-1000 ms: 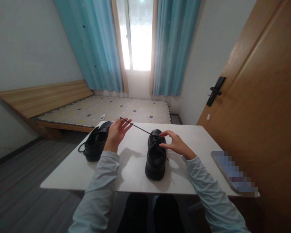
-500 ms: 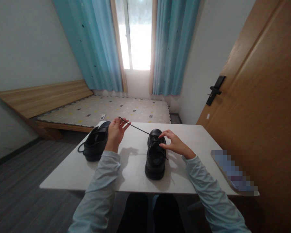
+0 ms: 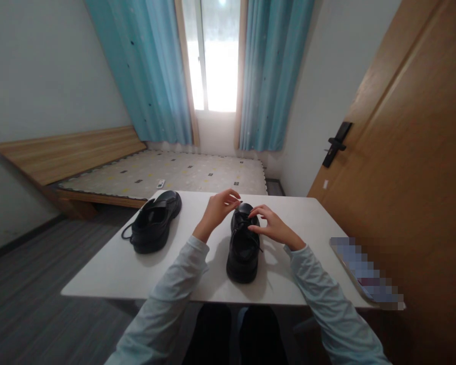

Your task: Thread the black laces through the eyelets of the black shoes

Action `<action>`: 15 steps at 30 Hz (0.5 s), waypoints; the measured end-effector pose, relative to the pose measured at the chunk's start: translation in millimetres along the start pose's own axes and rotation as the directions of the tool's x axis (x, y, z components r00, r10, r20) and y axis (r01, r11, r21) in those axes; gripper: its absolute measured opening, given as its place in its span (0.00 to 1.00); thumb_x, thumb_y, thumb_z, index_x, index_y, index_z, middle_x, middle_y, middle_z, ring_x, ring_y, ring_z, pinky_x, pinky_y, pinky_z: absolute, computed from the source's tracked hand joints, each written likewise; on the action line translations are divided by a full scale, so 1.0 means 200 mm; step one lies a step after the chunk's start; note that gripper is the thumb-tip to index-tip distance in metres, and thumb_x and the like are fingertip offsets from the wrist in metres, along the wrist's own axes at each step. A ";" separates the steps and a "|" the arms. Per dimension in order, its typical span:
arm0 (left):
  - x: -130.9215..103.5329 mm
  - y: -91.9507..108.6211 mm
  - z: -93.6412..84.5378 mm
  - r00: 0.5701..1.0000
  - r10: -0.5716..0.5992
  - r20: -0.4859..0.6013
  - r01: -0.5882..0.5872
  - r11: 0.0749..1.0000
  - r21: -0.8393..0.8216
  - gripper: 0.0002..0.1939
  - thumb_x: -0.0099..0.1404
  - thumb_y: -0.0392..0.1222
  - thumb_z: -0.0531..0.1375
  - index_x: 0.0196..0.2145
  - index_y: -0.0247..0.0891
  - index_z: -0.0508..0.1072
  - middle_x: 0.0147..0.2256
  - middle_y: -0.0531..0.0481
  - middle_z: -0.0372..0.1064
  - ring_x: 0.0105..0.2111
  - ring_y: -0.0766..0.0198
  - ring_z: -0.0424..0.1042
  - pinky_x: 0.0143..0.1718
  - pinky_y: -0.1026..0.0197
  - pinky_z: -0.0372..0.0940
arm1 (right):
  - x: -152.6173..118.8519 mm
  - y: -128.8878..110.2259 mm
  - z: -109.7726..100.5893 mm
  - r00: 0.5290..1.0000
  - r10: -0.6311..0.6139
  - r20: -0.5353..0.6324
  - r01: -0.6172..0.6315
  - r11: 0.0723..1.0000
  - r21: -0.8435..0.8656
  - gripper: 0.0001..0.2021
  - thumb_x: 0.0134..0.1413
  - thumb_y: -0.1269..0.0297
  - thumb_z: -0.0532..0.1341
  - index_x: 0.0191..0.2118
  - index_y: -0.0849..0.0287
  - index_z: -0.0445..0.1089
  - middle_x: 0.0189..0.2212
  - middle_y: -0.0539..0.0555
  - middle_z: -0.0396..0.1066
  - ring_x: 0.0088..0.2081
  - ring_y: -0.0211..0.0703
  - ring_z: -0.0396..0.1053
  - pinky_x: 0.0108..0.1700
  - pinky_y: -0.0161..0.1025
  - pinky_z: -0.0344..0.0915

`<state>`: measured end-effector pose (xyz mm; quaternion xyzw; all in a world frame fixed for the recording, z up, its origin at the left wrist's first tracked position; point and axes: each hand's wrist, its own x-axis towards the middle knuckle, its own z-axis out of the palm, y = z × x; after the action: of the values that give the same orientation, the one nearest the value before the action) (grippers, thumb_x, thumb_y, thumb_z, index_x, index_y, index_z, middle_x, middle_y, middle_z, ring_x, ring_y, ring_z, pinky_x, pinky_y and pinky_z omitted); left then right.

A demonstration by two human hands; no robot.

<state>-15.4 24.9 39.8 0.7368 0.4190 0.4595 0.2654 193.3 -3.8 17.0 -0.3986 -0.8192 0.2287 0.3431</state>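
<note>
The thin black laces (image 3: 244, 220) of the black leather shoe (image 3: 242, 269) on our white table (image 3: 307, 215) may slip, because our right hand (image 3: 275, 226) has parted fingers and whether our left hand (image 3: 218, 209) grips them we cannot tell.

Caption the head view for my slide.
Left hand and right hand at a black lace-up shoe on a white table, another shoe leftward.
</note>
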 end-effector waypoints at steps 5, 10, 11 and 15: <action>-0.02 0.02 0.05 0.962 0.124 0.242 -0.181 0.956 0.230 0.05 0.58 0.37 0.60 0.31 0.39 0.76 0.31 0.51 0.76 0.32 0.64 0.73 0.36 0.64 0.64 | 0.03 0.02 0.02 0.996 0.050 -0.080 -0.046 0.997 0.060 0.10 0.58 0.61 0.56 0.32 0.59 0.71 0.37 0.56 0.67 0.40 0.42 0.67 0.41 0.40 0.67; -0.02 0.04 0.06 0.951 0.111 0.288 -0.193 0.942 0.276 0.04 0.57 0.38 0.61 0.30 0.40 0.77 0.29 0.52 0.76 0.31 0.63 0.73 0.34 0.65 0.62 | 0.08 0.01 0.03 0.994 0.079 -0.069 -0.077 0.996 0.038 0.05 0.51 0.68 0.60 0.27 0.60 0.70 0.34 0.55 0.67 0.37 0.41 0.67 0.37 0.38 0.67; -0.01 0.04 0.06 0.951 0.100 0.291 -0.183 0.944 0.274 0.04 0.56 0.39 0.62 0.30 0.40 0.77 0.28 0.52 0.76 0.30 0.63 0.73 0.34 0.65 0.62 | 0.08 0.01 0.02 0.995 0.074 -0.059 -0.072 0.997 0.041 0.05 0.51 0.68 0.60 0.26 0.60 0.69 0.34 0.55 0.67 0.37 0.41 0.67 0.37 0.38 0.67; 0.00 0.04 0.07 0.950 0.071 0.305 -0.164 0.942 0.291 0.04 0.54 0.40 0.64 0.27 0.38 0.76 0.26 0.52 0.75 0.28 0.63 0.72 0.31 0.65 0.61 | 0.09 0.00 0.02 0.995 0.041 -0.094 -0.037 0.999 0.038 0.05 0.52 0.69 0.60 0.27 0.60 0.68 0.34 0.54 0.67 0.37 0.41 0.67 0.37 0.38 0.67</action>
<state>0.7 20.4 39.0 0.8527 0.3979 0.2896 0.1755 183.2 9.7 21.2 -0.4186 -0.7897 0.2311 0.3843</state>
